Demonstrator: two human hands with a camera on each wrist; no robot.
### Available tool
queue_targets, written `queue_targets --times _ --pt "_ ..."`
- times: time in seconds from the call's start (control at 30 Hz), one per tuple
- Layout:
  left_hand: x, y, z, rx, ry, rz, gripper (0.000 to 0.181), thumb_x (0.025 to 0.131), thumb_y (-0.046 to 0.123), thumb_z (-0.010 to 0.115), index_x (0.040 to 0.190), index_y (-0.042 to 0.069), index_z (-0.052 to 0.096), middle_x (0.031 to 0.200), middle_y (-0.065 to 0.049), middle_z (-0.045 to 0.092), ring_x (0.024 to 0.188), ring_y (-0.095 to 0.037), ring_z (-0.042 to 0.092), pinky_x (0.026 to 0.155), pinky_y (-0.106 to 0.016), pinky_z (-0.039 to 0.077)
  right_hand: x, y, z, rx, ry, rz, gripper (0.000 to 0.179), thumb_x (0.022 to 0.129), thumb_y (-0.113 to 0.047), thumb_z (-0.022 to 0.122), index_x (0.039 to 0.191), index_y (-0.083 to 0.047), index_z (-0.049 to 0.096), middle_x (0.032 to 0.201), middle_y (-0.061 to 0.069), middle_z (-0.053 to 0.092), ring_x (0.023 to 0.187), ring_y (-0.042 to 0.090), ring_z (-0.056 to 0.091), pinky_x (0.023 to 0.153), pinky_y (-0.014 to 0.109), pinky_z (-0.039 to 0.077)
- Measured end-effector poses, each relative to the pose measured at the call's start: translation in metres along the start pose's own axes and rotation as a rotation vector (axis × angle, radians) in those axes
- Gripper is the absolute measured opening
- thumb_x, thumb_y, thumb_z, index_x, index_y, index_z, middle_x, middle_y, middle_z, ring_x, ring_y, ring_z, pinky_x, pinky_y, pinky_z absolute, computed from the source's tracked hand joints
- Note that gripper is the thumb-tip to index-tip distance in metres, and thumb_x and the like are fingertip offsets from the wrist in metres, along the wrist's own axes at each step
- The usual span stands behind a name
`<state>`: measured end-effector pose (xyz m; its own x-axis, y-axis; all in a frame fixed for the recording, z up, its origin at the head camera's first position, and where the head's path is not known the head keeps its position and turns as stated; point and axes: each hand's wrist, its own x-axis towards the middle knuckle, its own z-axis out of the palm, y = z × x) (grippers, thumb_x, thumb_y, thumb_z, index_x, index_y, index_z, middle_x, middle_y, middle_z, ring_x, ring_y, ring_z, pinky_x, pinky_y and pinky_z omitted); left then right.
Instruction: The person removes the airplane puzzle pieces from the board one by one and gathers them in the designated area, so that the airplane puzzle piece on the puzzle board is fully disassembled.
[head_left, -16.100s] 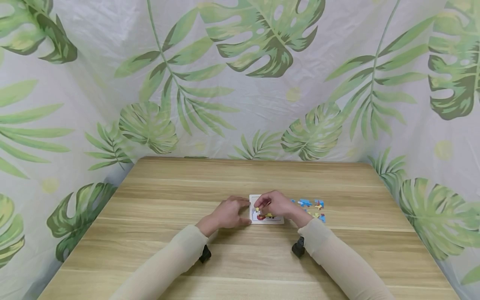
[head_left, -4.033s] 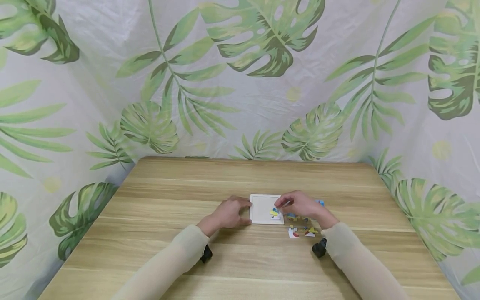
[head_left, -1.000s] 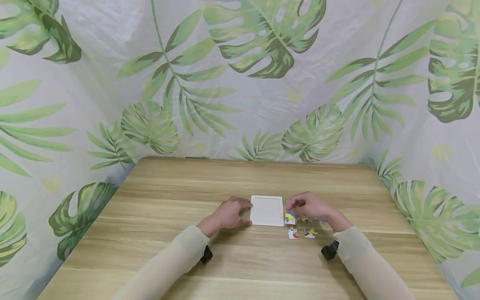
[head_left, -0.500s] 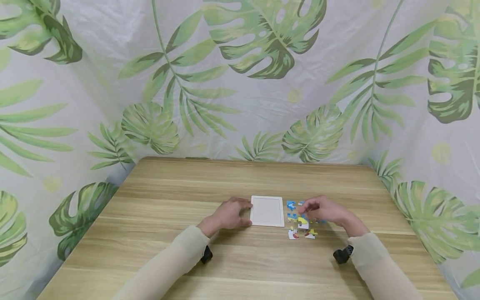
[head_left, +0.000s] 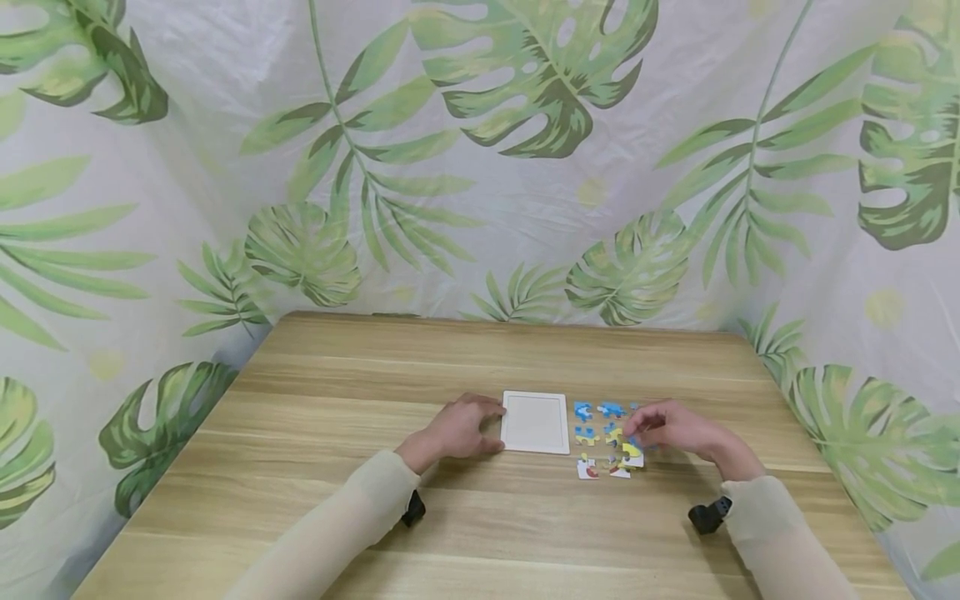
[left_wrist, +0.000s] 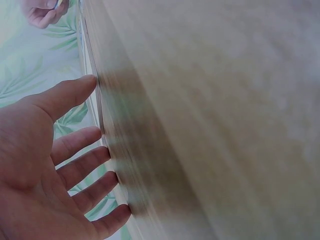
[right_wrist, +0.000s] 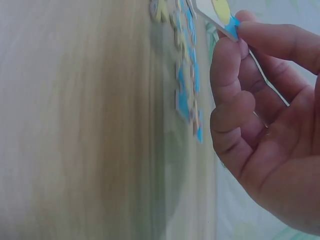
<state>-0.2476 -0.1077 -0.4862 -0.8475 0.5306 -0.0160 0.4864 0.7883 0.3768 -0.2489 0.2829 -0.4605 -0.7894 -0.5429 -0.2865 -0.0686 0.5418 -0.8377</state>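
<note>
The right hand covers some of the loose puzzle pieces, and their pictures are too small to make out. In the right wrist view the held puzzle piece is cut off at the top edge and the table looks blurry.

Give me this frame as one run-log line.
left hand: open, fingers on puzzle tray left edge | right hand: pinches puzzle piece over loose pieces | tray: bare | table
</note>
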Motion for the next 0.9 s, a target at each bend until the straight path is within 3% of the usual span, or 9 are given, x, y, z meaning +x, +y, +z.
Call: queue_targets --times 0.57,0.9 --pt "0.000 -0.001 0.001 -0.007 0.000 0.000 0.056 0.084 0.037 0.079 0.132 0.012 0.064 0.140 -0.008 0.062 0.134 -0.035 0.053 0.110 -0.052 0.045 -0.010 0.024 -0.005 -0.037 -0.002 -0.004 0.015 0.094 -0.012 0.066 0.105 -0.003 0.072 0.106 0.012 0.072 0.065 0.010 0.049 0.056 0.025 0.046" --pt "0.001 -0.001 0.002 -0.001 0.003 0.011 0.057 0.085 0.037 0.079 0.133 0.011 0.064 0.139 -0.007 0.062 0.133 -0.035 0.053 0.111 -0.050 0.044 -0.009 0.027 -0.005 -0.036 0.013 -0.002 0.018 0.092 -0.009 0.068 0.107 -0.001 0.072 0.113 0.019 0.070 0.078 0.010 0.055 0.060 0.024 0.047"
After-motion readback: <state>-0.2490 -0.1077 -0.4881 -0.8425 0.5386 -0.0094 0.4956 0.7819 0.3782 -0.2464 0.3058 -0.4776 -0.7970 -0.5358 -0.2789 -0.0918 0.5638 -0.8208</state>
